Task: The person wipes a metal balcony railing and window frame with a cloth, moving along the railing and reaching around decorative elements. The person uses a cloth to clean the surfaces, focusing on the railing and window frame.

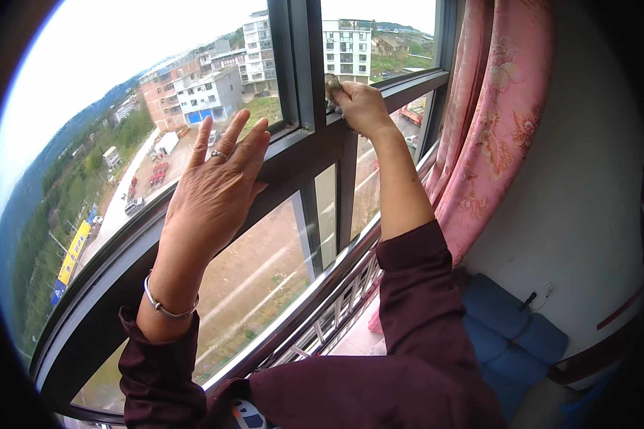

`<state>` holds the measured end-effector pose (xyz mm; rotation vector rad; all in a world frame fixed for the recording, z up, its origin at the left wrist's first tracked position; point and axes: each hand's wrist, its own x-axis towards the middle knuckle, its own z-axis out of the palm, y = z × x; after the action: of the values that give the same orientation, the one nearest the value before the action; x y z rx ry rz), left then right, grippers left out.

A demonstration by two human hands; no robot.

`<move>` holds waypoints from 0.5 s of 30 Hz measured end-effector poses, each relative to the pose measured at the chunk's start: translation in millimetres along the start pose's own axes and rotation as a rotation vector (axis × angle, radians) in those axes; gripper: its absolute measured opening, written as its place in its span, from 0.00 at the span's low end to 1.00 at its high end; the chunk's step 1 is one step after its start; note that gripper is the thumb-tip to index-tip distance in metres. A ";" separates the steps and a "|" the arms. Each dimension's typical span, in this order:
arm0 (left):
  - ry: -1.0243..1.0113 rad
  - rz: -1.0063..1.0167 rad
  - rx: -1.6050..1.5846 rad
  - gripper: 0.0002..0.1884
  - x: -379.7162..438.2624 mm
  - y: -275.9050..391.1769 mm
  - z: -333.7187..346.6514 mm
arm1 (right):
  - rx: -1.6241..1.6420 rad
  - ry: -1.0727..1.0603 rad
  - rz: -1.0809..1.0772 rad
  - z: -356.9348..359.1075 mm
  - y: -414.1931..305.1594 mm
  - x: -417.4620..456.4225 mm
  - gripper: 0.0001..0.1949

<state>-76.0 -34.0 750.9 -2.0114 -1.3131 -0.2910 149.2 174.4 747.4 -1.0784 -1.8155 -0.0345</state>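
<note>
My right hand grips a crumpled greyish-brown cloth at the corner of the dark metal window frame, where the upright meets the crossbar. Part of the cloth is hidden by my fingers. My left hand, with a ring and a silver bangle at the wrist, is raised in front of the large window pane at the left. Its fingers are spread and nothing is in it. Whether its fingertips touch the glass, I cannot tell.
A metal railing runs below the window along its inner side. Pink flowered curtains hang at the right, close to my right forearm. Farther down, a blue cushioned seat stands against the pale wall. Buildings and a road lie outside, far below.
</note>
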 end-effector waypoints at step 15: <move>0.018 0.001 0.030 0.32 -1.2 0.0 1.7 | 1.515 0.133 0.326 3.8 -4.9 -40.3 0.14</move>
<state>-76.9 -33.7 749.1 -1.9795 -1.2984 -0.2865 148.0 146.9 717.3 -0.1988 -0.9968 1.2177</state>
